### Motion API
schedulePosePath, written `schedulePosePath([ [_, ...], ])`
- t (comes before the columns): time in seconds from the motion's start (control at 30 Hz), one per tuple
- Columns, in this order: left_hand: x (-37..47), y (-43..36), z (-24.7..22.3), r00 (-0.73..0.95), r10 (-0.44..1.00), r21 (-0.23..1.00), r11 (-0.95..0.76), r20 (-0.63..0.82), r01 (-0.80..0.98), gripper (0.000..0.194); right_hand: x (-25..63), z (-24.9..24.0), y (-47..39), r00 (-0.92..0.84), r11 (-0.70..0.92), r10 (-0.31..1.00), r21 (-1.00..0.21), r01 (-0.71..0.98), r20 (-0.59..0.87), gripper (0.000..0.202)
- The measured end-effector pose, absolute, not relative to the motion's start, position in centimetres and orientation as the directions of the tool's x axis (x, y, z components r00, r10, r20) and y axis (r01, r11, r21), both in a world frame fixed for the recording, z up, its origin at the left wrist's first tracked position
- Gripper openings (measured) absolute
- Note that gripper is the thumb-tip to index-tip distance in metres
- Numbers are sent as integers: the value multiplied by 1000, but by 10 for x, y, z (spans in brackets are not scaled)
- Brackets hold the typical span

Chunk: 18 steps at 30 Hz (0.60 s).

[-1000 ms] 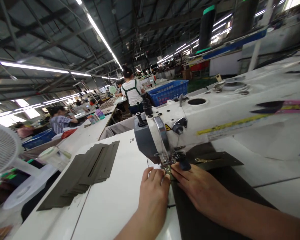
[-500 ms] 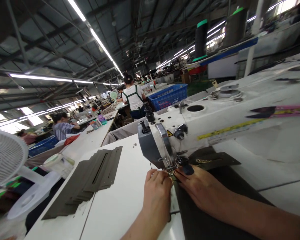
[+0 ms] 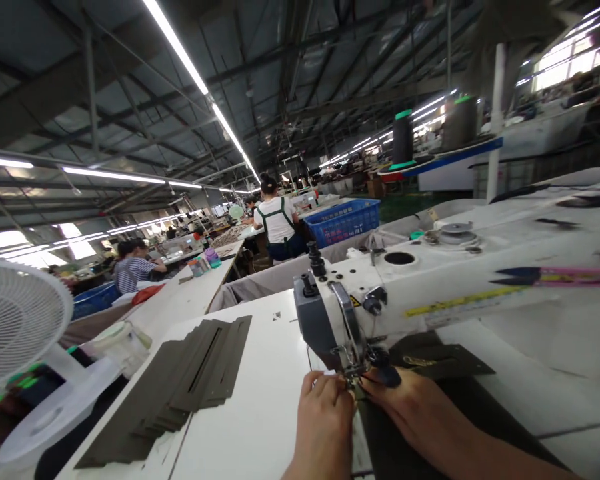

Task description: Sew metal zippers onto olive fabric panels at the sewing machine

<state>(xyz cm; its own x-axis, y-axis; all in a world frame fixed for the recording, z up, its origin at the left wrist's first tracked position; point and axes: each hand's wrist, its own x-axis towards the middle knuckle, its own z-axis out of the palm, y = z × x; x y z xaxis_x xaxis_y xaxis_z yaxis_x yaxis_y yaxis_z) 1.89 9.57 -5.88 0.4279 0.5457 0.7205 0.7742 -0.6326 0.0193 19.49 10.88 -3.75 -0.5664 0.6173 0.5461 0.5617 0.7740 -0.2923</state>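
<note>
A white sewing machine (image 3: 345, 293) stands over the table, its needle area low at centre. My left hand (image 3: 327, 413) is closed just left of the presser foot, fingers curled; what they hold, if anything, is hidden. My right hand (image 3: 410, 407) lies on the dark grey-green fabric (image 3: 395, 447) to the right of the foot, its fingertips near the needle and partly hidden by a dark machine part. Behind my right hand lies a dark panel (image 3: 460, 360) with a gold-coloured mark. A fanned stack of dark slotted panels (image 3: 180, 380) rests on the table to the left.
A white fan (image 3: 20, 327) stands at the left edge. Pink-handled snips (image 3: 565, 276) lie on the machine arm. Beyond the machine are a blue basket (image 3: 343, 223) and a seated person in a white top (image 3: 279, 223). Dark thread cones (image 3: 403, 140) stand at upper right.
The whole view has shifted, so the machine, stack and hands appear lower and slightly to the right. Both hands remain beside the presser foot.
</note>
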Motion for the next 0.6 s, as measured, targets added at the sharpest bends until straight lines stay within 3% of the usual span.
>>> schedulePosePath([
  [0.4,19,96,-57,436,568,25,-628,698,778,12,194,-36,108,-612,764,637,-273,585,469,28],
  [0.6,19,96,-60,371,606,95,-598,703,796,14,199,-43,113,-587,771,591,-173,613,553,26],
])
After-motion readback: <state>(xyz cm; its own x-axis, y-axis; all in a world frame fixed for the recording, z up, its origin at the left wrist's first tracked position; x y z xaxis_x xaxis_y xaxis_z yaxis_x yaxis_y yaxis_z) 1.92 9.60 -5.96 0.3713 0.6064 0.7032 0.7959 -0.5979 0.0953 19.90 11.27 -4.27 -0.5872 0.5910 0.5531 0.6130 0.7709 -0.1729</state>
